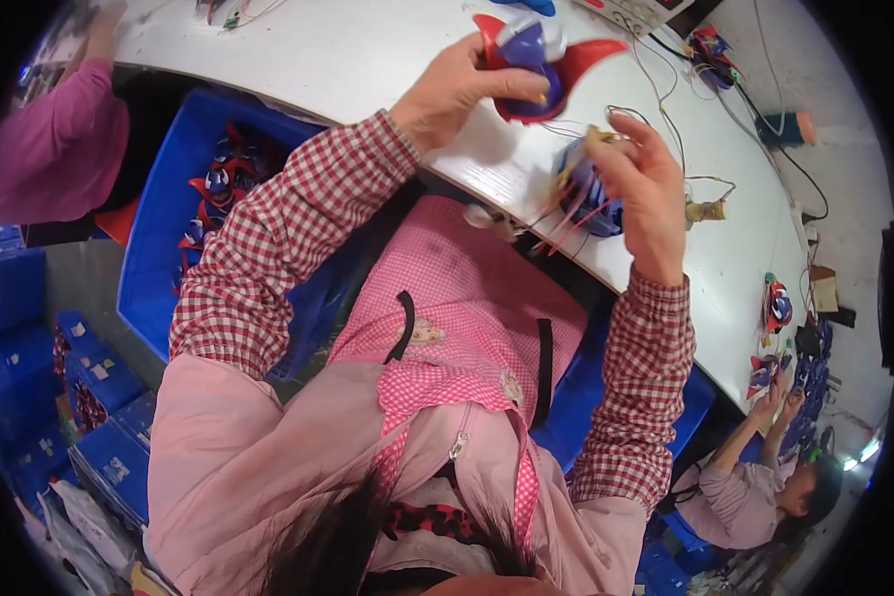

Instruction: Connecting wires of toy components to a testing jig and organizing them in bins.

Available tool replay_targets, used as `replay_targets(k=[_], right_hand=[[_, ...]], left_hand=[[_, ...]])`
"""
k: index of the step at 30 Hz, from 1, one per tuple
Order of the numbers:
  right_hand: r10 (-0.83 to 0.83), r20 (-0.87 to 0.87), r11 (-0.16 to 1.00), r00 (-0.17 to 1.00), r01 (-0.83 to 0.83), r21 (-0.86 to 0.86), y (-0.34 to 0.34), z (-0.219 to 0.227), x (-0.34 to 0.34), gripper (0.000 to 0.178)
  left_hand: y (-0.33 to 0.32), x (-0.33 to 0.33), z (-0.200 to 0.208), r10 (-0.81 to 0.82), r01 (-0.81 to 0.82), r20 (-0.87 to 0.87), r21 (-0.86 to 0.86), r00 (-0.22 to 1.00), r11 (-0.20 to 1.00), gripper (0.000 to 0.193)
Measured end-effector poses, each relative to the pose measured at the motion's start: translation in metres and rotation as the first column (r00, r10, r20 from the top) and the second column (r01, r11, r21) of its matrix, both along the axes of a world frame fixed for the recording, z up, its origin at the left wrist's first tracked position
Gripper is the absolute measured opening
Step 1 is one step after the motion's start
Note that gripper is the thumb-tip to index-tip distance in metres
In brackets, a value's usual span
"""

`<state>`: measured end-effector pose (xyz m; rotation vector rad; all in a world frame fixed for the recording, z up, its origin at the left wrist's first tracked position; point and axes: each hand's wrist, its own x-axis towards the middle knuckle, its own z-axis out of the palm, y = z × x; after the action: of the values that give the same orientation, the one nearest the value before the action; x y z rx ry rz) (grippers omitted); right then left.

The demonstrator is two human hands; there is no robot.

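My left hand [457,91] is closed round a plastic toy part [528,62] with red wing-like edges, a dark blue middle and a white top, raised over the white table [318,50]. To its right, my right hand [638,179] pinches a small yellowish piece [598,142] with thin wires. Just beneath that hand, at the table's near edge, is a blue-purple object [594,194] with pink and red wires trailing from it. The fingers partly hide it, and I cannot make out whether it is joined to the yellowish piece.
A blue bin [149,233] of red and blue toys stands left of me. Loose wires and a small tan part [706,211] lie on the table's right, near a box-shaped device [646,12]. Co-workers sit at far left and lower right. Blue boxes [109,372] are stacked at lower left.
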<state>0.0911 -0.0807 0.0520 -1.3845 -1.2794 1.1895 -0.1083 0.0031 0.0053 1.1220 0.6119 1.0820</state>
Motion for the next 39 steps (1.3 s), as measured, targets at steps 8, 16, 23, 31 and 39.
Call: replay_targets(k=[8,16,23,31,39], right_hand=[[-0.188,0.198,0.925,0.962,0.106,0.366,0.007,-0.056,0.065,0.023],[-0.178,0.107,0.908,0.978,0.122,0.402,-0.054,-0.028,0.040,0.044],[0.275,0.076,0.934,0.958,-0.285,0.217,-0.074,0.045,-0.139,0.033],[0.624,-0.145,0.768,0.767,-0.637,-0.066,-0.093,0.020,-0.240,0.028],[0.505,0.160,0.860,0.848,-0.479,-0.175,-0.180,-0.002,-0.296,0.022]], left_hand=[[-0.048,0.057,-0.007,0.034,0.000,-0.196,0.170,0.980,0.985,0.058],[-0.114,0.052,0.006,0.588,-0.258,-0.461,0.598,0.664,0.759,0.072],[-0.169,-0.108,0.032,0.200,-0.198,0.388,-0.046,0.900,0.979,0.064],[-0.260,-0.384,-0.043,0.418,-0.470,-0.216,-0.356,0.882,0.807,0.075],[-0.364,-0.522,-0.296,0.186,-0.270,-0.204,-0.548,0.961,0.792,0.071]])
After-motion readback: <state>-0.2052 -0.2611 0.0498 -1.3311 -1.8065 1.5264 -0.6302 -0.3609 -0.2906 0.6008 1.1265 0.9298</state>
